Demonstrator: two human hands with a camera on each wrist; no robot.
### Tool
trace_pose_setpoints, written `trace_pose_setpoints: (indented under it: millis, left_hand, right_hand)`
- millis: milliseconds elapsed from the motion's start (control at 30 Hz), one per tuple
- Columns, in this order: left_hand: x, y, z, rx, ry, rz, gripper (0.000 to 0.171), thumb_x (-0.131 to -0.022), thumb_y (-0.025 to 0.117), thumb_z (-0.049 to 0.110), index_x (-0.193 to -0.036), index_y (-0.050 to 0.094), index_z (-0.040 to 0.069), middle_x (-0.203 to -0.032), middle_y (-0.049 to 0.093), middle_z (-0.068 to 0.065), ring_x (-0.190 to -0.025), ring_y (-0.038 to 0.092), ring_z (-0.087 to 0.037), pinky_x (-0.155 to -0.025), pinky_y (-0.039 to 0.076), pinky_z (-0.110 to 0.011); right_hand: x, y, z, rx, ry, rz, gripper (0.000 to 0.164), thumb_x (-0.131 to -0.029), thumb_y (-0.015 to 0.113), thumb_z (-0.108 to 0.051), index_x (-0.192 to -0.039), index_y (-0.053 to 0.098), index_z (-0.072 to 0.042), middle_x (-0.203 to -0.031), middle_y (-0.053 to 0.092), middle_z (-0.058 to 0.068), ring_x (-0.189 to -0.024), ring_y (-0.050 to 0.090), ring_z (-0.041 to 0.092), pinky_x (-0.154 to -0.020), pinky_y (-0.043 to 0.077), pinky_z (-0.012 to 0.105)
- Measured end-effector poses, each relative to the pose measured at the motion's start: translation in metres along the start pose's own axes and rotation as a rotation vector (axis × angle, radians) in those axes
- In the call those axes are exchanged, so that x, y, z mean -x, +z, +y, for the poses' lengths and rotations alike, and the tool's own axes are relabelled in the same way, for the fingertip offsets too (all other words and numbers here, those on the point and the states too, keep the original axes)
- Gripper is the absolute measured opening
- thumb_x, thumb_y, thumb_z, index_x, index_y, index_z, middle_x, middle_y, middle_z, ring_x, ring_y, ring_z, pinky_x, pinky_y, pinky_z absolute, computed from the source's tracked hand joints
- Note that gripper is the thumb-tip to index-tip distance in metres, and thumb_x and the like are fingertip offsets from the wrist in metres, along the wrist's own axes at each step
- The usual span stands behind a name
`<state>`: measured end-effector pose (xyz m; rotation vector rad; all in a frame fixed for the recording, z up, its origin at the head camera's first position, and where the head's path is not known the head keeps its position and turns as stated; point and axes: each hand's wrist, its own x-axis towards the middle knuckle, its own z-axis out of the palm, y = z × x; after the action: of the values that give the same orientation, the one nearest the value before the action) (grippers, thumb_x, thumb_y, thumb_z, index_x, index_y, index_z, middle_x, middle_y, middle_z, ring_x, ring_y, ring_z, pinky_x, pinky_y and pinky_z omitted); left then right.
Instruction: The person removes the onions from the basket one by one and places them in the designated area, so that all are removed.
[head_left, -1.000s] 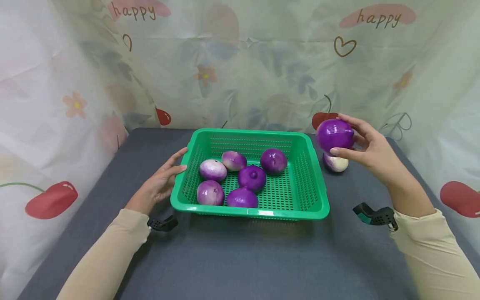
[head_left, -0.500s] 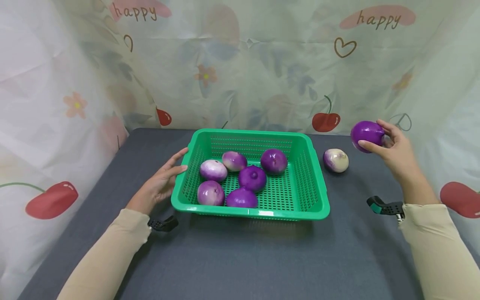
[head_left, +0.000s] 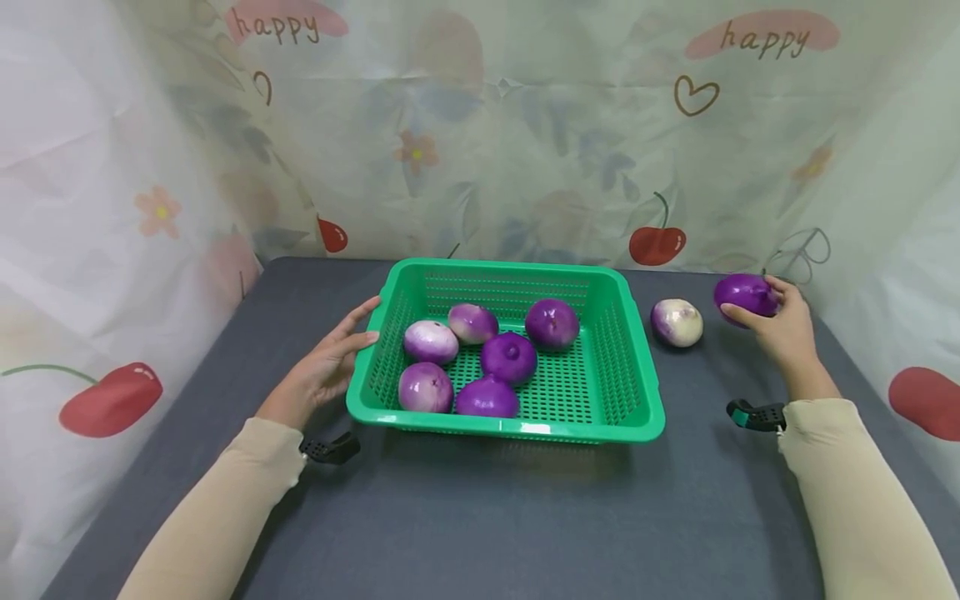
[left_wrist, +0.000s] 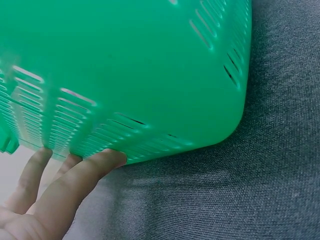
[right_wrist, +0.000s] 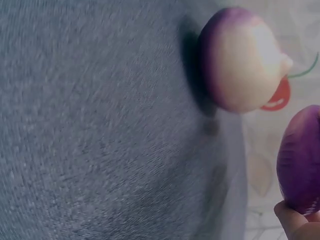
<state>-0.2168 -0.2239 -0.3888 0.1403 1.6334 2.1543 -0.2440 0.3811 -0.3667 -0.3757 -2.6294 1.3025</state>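
At the far right of the table in the head view, my right hand [head_left: 791, 333] holds a deep purple onion [head_left: 741, 293] between thumb and fingers. The right wrist view catches this onion [right_wrist: 300, 160] at its edge, with fingertips under it. A white and purple onion [head_left: 677, 323] lies on the table just left of it. My left hand [head_left: 318, 375] rests against the left side of a green plastic basket [head_left: 420, 422], its fingers fairly straight. In the left wrist view, the fingertips touch the slotted basket wall [left_wrist: 150, 90]. Inside the basket are several purple onions [head_left: 508, 358].
A dark grey cloth covers the table [head_left: 480, 525]. Behind and at both sides hangs a pale printed curtain [head_left: 495, 167] with cherries and flowers. The basket stands between the two hands.
My right hand has carried the purple onion rightward, away from above the white and purple one, then lowered it toward the table's back right. The left hand stays at the basket.
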Motion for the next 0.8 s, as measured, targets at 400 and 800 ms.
trace_pose_setpoints:
  millis: [400, 800]
  left_hand:
    - [0.000, 0.000, 0.000, -0.008, -0.008, 0.019, 0.063, -0.102, 0.048, 0.013, -0.153, 0.019, 0.037, -0.136, 0.038, -0.007, -0.110, 0.061, -0.019, -0.085, 0.055, -0.044]
    - [0.000, 0.000, 0.000, -0.001, -0.008, 0.014, 0.062, -0.102, 0.047, 0.014, -0.153, 0.019, 0.038, -0.136, 0.039, -0.006, -0.111, 0.061, -0.019, -0.085, 0.055, -0.044]
  right_hand:
    - [-0.005, 0.007, 0.025, 0.152, 0.050, -0.088, 0.095, -0.091, 0.059, -0.050, -0.153, 0.009, 0.003, -0.151, 0.017, 0.038, -0.137, 0.020, 0.056, -0.108, 0.021, 0.069]
    - [-0.002, 0.013, 0.029, 0.200, 0.053, -0.156, 0.096, -0.092, 0.057, -0.051, -0.152, 0.009, 0.006, -0.146, 0.020, 0.043, -0.134, 0.023, 0.057, -0.107, 0.023, 0.068]
